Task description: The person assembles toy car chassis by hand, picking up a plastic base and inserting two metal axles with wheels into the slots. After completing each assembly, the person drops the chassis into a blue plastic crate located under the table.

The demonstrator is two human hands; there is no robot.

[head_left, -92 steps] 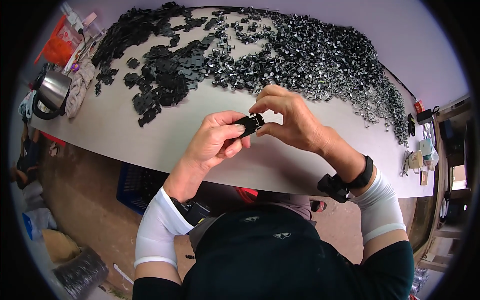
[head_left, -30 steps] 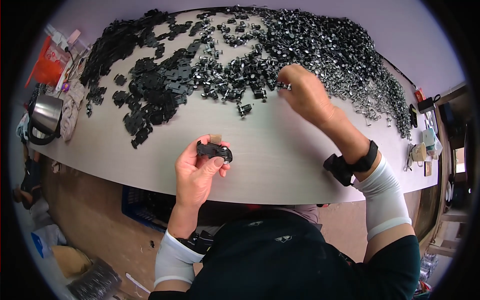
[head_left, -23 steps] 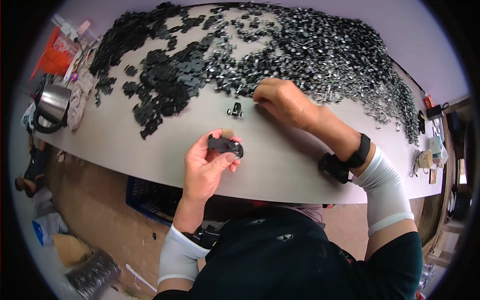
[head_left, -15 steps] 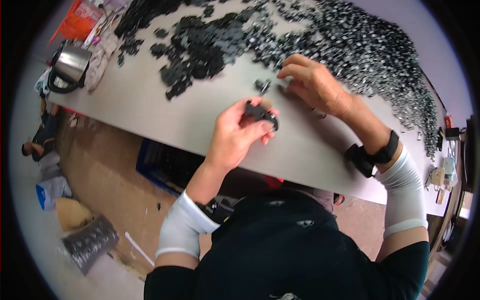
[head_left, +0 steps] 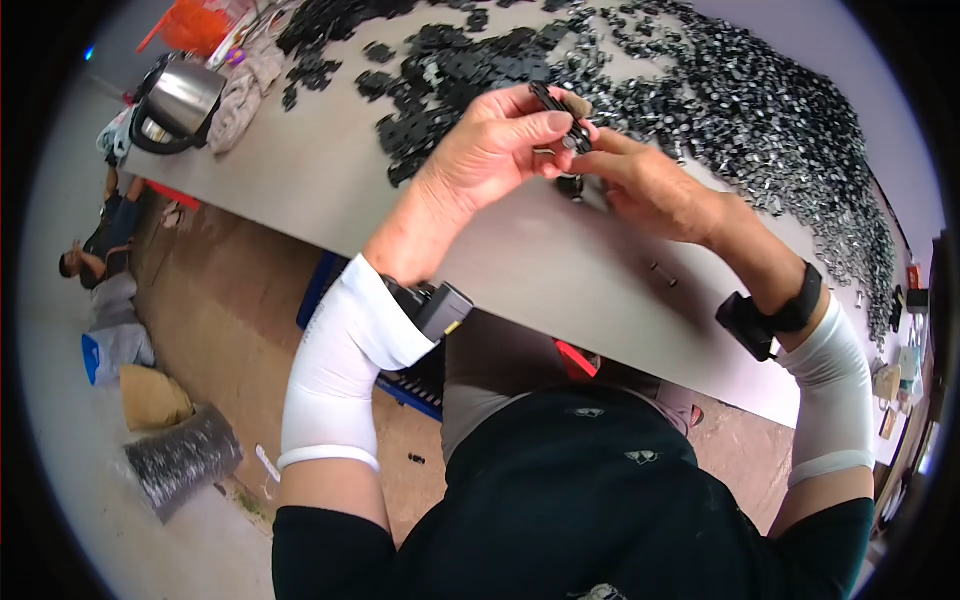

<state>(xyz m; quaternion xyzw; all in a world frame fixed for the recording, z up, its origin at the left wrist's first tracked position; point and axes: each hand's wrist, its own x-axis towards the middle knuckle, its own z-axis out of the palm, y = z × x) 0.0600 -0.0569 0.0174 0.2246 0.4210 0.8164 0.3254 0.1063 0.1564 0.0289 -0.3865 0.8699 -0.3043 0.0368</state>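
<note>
Left hand: clamping thumb and fingers on the black piece, holding it tilted just right of the black plate pile.
Right hand: reaching in, fingers bent, farther right of the pile; showing too little to tell whether gripping.
Small dark part: lying near the right fingertips, nearside right of the pile.
Metal pin: lying well nearside right of the pile.
Slip risk: possibly twisting from the left grip, through pushing one end too hard.
Roll risk: possibly rolling off the desk, through brushing with the right wrist.
</note>
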